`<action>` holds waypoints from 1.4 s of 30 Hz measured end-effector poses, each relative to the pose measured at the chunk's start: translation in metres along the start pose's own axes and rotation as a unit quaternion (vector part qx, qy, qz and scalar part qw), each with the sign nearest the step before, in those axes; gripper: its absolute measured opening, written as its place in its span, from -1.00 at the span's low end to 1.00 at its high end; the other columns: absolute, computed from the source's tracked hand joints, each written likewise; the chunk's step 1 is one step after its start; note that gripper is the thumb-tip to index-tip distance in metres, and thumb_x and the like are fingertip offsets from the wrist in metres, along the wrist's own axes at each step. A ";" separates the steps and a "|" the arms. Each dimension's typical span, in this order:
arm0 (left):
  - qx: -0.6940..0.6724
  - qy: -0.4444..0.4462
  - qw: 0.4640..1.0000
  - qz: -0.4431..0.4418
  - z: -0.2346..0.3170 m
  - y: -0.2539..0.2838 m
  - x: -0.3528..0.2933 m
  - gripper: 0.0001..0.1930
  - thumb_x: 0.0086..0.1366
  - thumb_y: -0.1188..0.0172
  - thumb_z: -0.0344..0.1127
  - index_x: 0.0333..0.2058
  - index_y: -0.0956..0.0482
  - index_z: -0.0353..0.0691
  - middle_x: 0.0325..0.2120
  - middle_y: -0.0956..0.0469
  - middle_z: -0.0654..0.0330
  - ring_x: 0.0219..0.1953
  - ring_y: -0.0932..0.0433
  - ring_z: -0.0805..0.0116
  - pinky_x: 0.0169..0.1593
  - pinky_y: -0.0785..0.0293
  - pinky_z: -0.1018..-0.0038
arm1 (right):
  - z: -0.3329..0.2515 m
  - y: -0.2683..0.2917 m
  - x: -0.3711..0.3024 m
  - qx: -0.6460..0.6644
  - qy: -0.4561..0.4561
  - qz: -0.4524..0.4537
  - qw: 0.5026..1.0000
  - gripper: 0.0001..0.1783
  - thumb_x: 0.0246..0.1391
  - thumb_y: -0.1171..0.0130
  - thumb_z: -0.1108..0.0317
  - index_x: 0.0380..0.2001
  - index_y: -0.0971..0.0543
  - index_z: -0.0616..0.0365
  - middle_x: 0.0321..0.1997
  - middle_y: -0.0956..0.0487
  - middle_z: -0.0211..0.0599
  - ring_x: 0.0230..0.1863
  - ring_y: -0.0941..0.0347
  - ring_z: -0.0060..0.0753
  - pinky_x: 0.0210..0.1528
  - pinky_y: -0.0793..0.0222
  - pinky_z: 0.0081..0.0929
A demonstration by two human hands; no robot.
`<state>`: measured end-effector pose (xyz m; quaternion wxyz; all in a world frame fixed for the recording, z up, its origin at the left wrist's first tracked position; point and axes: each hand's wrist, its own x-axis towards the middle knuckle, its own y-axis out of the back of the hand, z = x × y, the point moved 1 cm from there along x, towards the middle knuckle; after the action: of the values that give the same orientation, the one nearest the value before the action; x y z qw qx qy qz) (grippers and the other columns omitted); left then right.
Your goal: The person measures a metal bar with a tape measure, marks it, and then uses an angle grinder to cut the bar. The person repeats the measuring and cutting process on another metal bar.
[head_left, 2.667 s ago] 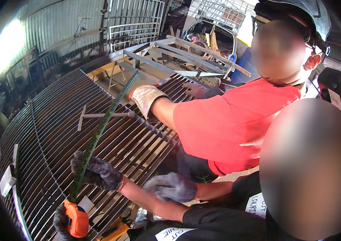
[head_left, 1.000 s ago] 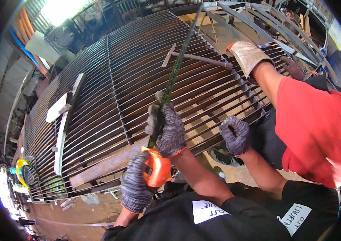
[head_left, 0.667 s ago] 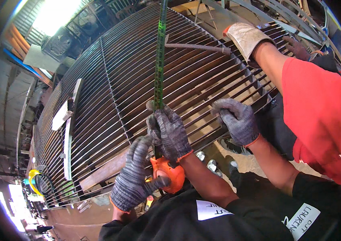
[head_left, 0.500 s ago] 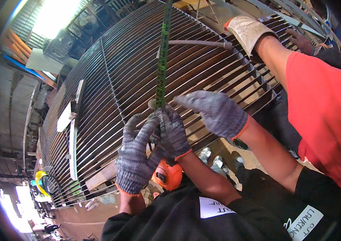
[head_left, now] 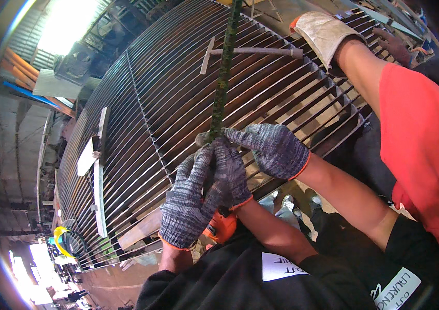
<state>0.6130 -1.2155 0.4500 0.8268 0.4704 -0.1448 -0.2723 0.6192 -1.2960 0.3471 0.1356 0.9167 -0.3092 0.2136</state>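
A narrow green tape measure blade (head_left: 223, 77) runs up from the gloves across a steel bar grating (head_left: 178, 88). My right hand (head_left: 232, 173), in a grey knit glove, pinches the blade's lower end between its fingers. Pressed against it is my left hand (head_left: 186, 204), gloved alike, with its fingers bent toward the blade; what lies between the two palms is hidden. A co-worker's gloved hand (head_left: 281, 152) reaches in from the right, fingertips at the blade beside mine. Partly covered by my forearms is a rounded orange object (head_left: 222, 227).
A hammer (head_left: 263, 51) lies across the grating beyond the blade. Metal strips (head_left: 99, 191) rest on its left side. Another person's pale leather glove (head_left: 325, 39) and red sleeve (head_left: 416, 139) are at the right. Several shoes (head_left: 288, 202) show below the grating.
The co-worker's gloved hand has moved left and down, its fingers now meeting the blade. My left fingers have drawn closer to the blade. The view has shifted, showing more of the hammer head.
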 end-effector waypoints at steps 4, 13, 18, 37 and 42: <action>0.001 -0.029 1.000 -0.011 0.014 -0.012 0.018 -0.45 0.14 -0.05 -0.30 0.12 -0.18 -0.27 0.04 -0.25 -0.11 0.09 -0.27 0.02 0.11 -0.23 0.32 | 0.019 0.013 0.005 -0.054 0.008 0.020 0.998 -0.59 -0.10 -0.01 0.41 -0.08 -0.40 0.10 -0.26 -0.45 -0.14 -0.21 -0.37 -0.11 -0.13 -0.28 -0.30; -0.032 -0.038 0.999 0.015 0.006 -0.013 0.002 -0.46 0.19 -0.02 -0.25 0.13 -0.18 -0.26 0.06 -0.23 -0.10 0.11 -0.25 0.05 0.13 -0.19 0.33 | 0.010 0.022 0.010 -0.107 0.056 -0.080 0.989 -0.49 -0.15 0.01 0.47 -0.01 -0.40 -0.04 -0.42 -0.45 -0.16 -0.40 -0.39 -0.11 -0.32 -0.34 -0.29; -0.071 -0.036 0.996 0.029 -0.001 -0.014 -0.003 -0.47 0.21 -0.01 -0.22 0.13 -0.18 -0.25 0.07 -0.23 -0.10 0.12 -0.24 0.07 0.15 -0.17 0.33 | 0.024 0.092 0.059 -0.153 0.159 -0.307 0.926 -0.42 -0.19 0.01 0.50 0.03 -0.40 -0.12 -0.51 -0.45 -0.18 -0.51 -0.40 -0.12 -0.42 -0.38 -0.28; -0.013 -0.062 0.998 0.027 0.008 0.003 0.001 -0.54 0.18 -0.04 -0.34 0.08 -0.26 -0.26 0.07 -0.28 -0.04 0.15 -0.23 0.09 0.17 -0.14 0.33 | 0.012 0.121 0.081 -0.089 0.166 -0.386 0.903 -0.29 -0.22 0.00 0.53 0.12 -0.31 -0.21 -0.38 -0.52 -0.16 -0.45 -0.47 -0.11 -0.37 -0.44 -0.30; 0.001 -0.060 0.998 0.028 0.010 0.000 0.001 -0.53 0.19 -0.04 -0.33 0.09 -0.26 -0.25 0.07 -0.27 -0.05 0.15 -0.22 0.08 0.18 -0.14 0.32 | 0.019 0.122 0.079 -0.099 0.198 -0.376 0.900 -0.27 -0.23 0.00 0.53 0.13 -0.29 -0.22 -0.37 -0.53 -0.16 -0.44 -0.47 -0.11 -0.36 -0.45 -0.30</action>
<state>0.6085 -1.2232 0.4556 0.8234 0.4497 -0.2080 -0.2766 0.6058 -1.4375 0.3825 0.3540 0.8853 0.0724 0.2927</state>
